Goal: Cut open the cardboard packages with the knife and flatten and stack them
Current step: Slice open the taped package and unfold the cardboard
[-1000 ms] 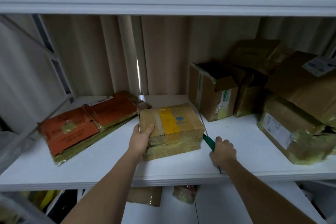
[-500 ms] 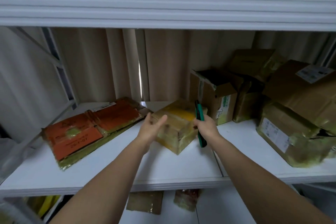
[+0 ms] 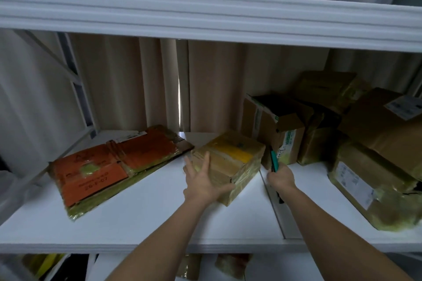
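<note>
Cardboard package (image 3: 230,162) now lies flatter; left hand (image 3: 202,183) fingers spread on it, right hand (image 3: 281,178) clamps knife (image 3: 274,160).

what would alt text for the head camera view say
A person's left hand steadies a taped cardboard package on a white shelf while the right hand grips a green-handled knife beside it. Flattened orange cardboard lies left, more boxes right.
</note>
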